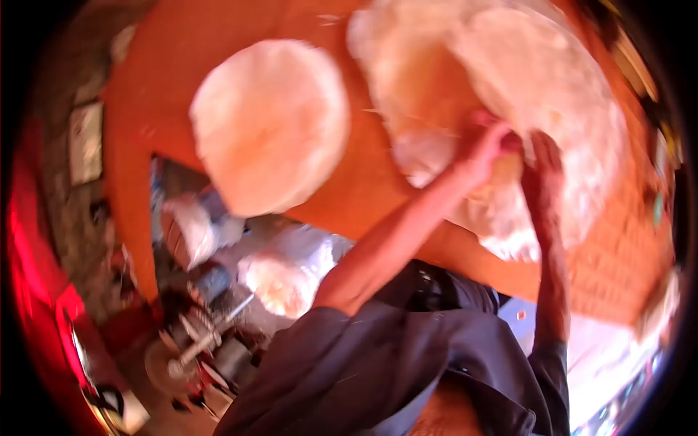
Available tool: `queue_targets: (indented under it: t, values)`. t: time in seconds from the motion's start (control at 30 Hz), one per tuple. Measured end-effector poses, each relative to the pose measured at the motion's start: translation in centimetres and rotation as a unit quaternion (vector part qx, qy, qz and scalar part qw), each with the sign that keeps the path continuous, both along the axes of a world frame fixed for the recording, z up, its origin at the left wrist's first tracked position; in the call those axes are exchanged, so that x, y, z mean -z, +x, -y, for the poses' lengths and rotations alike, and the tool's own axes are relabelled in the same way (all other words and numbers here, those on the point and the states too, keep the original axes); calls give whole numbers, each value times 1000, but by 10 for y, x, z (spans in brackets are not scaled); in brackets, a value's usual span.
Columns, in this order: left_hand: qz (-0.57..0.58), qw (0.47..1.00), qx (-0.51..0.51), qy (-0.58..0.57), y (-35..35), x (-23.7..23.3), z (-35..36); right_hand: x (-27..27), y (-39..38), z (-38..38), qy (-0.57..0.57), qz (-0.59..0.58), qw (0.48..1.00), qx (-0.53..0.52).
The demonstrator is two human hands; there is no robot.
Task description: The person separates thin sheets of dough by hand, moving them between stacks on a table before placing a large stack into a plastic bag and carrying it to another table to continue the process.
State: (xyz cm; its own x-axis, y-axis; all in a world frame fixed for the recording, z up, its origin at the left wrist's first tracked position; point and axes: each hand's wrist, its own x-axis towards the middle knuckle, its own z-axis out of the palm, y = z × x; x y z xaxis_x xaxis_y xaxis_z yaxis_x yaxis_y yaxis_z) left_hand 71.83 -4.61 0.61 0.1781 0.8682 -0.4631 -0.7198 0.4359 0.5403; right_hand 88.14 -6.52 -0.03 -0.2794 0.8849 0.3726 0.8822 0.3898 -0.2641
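Two round, pale, floury sheets lie on an orange-brown surface (160, 87). The smaller, oval sheet (273, 127) is at the left. A much larger one, or several overlapping (589, 145), spreads at the right with wavy edges. My left hand (494, 145) is over the larger sheet, its fingers bent together; what they hold, if anything, is hidden by blur. Close beside it on the right, my right hand (543, 156) has its fingers pointing away and down to the sheet. Its grip is too blurred to make out.
Below the surface at the left are a clear bag with pale contents (280, 280), a white bundle (190, 231) and a metal mechanism with a wheel (171, 363). A red panel (36, 254) stands at the far left. White material (603, 360) lies at the lower right.
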Motion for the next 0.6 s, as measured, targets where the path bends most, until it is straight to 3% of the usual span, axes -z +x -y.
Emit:
queue_targets:
  t: [0.03, 0.13, 0.17, 0.23, 0.33, 0.43, 0.5, 0.53, 0.6]
  values:
    - [-24, 1000, 14, 8, 2, -5, -2, -4, 1, -6, -9, 64, 998, -6]
    - [-44, 998, 20, 32, 1, -23, -4, -3, 39, -38, -164, 67, 983, 55]
    - [-52, 998, 28, 29, -5, -27, -1, 33, 93, -61, -185, -81, 978, 55]
    - [3, 1000, 15, -1, -23, -33, 10, -97, 55, -72, -179, -18, 971, 157]
    - [47, 998, -10, -33, -32, -25, 27, -129, 73, -60, 9, 172, 983, 68]
    - [116, 990, -44, -69, -42, -12, 41, -111, 80, -11, 47, 170, 980, -89]
    - [107, 988, -76, -85, -57, -17, 60, -82, 80, 35, -24, 148, 970, -193]
    - [159, 983, -77, -40, -68, 4, 73, -109, 22, 55, -158, -3, 982, -107]
    - [81, 993, -62, -55, -73, -7, 88, -98, 15, 78, -252, -27, 959, -126]
